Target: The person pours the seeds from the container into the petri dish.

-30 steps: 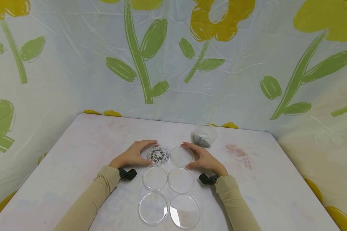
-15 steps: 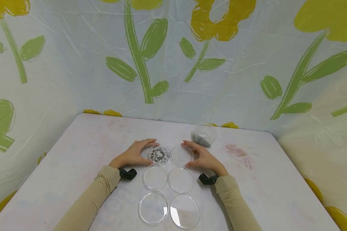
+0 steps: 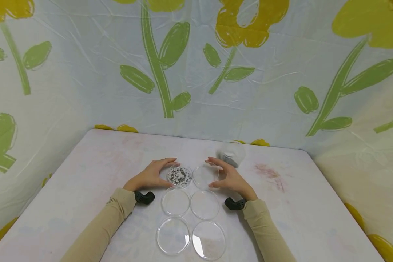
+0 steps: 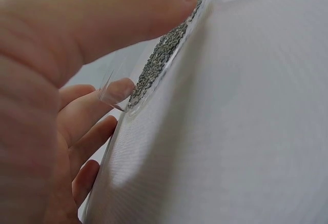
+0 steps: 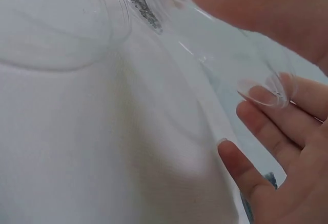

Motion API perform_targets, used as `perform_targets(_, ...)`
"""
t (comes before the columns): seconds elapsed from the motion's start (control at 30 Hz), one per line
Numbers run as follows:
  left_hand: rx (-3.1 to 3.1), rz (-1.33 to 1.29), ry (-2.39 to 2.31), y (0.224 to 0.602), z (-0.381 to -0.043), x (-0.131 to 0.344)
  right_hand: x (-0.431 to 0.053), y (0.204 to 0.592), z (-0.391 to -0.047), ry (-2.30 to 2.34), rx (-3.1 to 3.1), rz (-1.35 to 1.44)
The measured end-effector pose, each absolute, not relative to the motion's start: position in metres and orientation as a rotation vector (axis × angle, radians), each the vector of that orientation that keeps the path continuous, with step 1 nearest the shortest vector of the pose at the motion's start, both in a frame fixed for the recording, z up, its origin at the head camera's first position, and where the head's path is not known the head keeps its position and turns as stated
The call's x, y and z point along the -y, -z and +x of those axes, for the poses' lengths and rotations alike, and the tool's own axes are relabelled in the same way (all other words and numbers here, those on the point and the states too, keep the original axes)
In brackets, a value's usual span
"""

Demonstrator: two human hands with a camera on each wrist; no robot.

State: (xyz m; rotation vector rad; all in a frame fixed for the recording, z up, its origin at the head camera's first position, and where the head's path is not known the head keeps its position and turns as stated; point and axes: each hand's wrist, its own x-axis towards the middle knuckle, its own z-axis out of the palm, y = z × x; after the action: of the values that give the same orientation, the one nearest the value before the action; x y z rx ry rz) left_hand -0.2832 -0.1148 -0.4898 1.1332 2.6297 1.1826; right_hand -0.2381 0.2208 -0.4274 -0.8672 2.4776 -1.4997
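Note:
In the head view my left hand (image 3: 150,175) holds a clear round petri dish (image 3: 179,176) between thumb and fingers. Dark grains (image 4: 160,57) cover its bottom, and in the left wrist view it sits on the white tabletop. Beside it, my right hand (image 3: 230,178) pinches a second petri dish (image 3: 205,175), which has nothing in it, by its rim. The right wrist view shows that dish (image 5: 220,44) tilted, raised off the surface, with the thumb on one side and fingertips on the other.
Several more clear dishes stand in two rows nearer the body, among them a front left dish (image 3: 173,235) and a front right dish (image 3: 209,240). Behind the right hand is a clear container (image 3: 230,157) with dark material. A flower-printed cloth (image 3: 265,91) hangs behind the table (image 3: 308,203).
My right hand has lifted slightly, and the dish in it has come up a little with it. The left hand and its dish have hardly moved.

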Motion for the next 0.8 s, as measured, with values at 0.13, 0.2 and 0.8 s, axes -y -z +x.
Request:
perform_targets(0.13,-2.631,1.130,-1.183,0.488,-0.281,0.114,-0.220,0.428,-0.238,1.529,-2.473,-0.878)
perform_targets(0.2,-2.629,1.124,-1.189,0.487,-0.280,0.114,-0.219,0.428,-0.239,1.535,-2.475,-0.882)
perform_targets(0.8,-2.644,1.061,-1.146,0.487,-0.283,0.114,-0.213,0.437,-0.247,1.538,-2.565,-0.845)
